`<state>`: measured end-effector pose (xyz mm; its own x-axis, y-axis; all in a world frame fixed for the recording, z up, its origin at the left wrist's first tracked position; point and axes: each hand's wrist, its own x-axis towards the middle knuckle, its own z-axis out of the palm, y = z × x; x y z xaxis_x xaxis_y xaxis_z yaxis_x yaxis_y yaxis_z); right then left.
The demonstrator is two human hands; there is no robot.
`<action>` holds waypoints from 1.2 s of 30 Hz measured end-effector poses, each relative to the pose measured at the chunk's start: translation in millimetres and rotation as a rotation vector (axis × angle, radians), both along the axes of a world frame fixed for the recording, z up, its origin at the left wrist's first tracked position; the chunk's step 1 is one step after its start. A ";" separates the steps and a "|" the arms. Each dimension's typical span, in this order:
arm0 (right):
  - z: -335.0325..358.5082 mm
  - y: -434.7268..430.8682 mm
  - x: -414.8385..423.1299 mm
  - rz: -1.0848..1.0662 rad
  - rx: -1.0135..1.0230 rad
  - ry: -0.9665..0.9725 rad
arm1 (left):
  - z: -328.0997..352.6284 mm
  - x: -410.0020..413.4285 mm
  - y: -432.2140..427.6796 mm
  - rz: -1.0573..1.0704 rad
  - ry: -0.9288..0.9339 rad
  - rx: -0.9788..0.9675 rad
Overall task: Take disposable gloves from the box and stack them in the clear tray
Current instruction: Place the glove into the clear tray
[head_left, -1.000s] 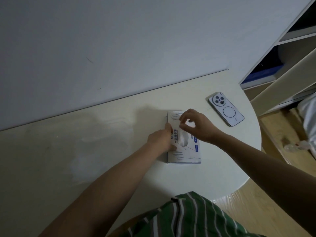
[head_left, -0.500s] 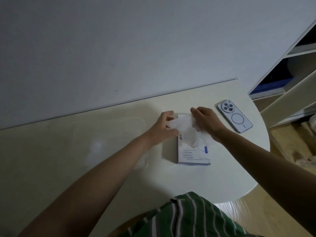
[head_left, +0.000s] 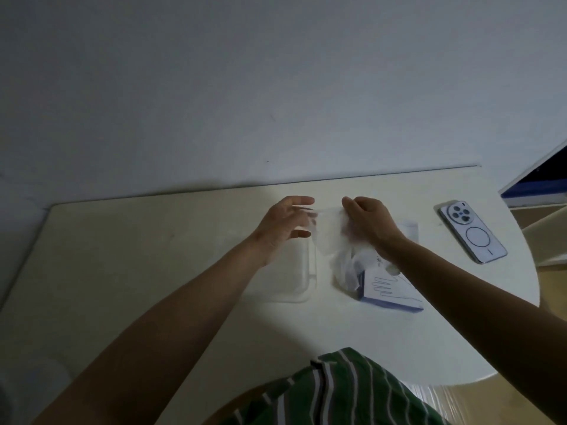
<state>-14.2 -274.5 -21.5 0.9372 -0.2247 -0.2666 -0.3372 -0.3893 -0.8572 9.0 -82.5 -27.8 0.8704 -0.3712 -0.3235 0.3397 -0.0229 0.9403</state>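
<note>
Two hands up over the table (head_left: 153,256), a thin see-through glove (head_left: 328,233) stretched between them. Right hand (head_left: 369,225): fingers curled, pinching the glove's top right edge, knuckles toward the wall (head_left: 276,87). Left hand (head_left: 283,230): fingers mostly straight and spread, index on top, thumb below, tips at the glove's left edge. That spot is blurred, so I can't tell whether it really pinches the film or just touches it.

The glove is off the table, hanging as a loose sheet. Its lower end trails down to a crumpled bunch (head_left: 349,269) of more film sticking out of the box (head_left: 391,288). The box is white with a blue edge and a hand outline printed on top. It lies flat under the right forearm, near the table's rounded right end.

The tray (head_left: 312,268) is clear and hard to see, with only the rim and the near right corner catching light. It sits on the table just left of the box, under the left wrist. The held glove is above the gap between tray and box, over the tray's right rim. Can't tell what lies in the tray.

The phone (head_left: 472,236) lies face down, right of the box and apart from it. A shelf (head_left: 535,191) with a blue strip shows at the right edge, and a green striped shirt (head_left: 337,391) at the bottom.
</note>
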 end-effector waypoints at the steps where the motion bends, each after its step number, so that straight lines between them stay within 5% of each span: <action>1: 1.9 9.7 2.1 0.025 -0.035 -0.007 | 0.3 1.0 8.0 0.018 0.010 0.014; 11: 10.0 75.1 6.0 0.293 -0.128 0.030 | -7.2 -12.3 51.3 0.321 -0.030 0.235; 15: 10.6 82.7 9.1 0.373 -0.108 0.136 | -15.4 -14.7 71.2 0.415 -0.234 0.553; 17: 11.4 83.0 9.9 0.330 -0.193 0.025 | -20.1 -16.6 82.4 0.413 -0.384 0.770; 20: 19.5 90.4 7.2 0.269 -0.267 -0.432 | -25.0 -17.1 95.8 0.362 -0.493 0.909; 24: 31.4 115.3 -0.9 0.600 -0.159 -0.719 | -31.5 -15.0 101.3 0.256 -0.607 1.095; 31: -26.4 139.5 7.7 0.885 -0.699 -0.066 | -42.6 -11.4 107.9 0.079 -0.590 1.267; 36: -60.9 144.7 5.0 0.939 -0.800 0.104 | -40.8 -10.3 106.0 -0.063 -0.569 1.419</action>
<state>-9.2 -129.8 -82.5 0.8060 0.3885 -0.4465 0.3027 -0.9189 -0.2530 -1.3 23.5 -68.7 0.9930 -0.0934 -0.0716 -0.0834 -0.9877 0.1320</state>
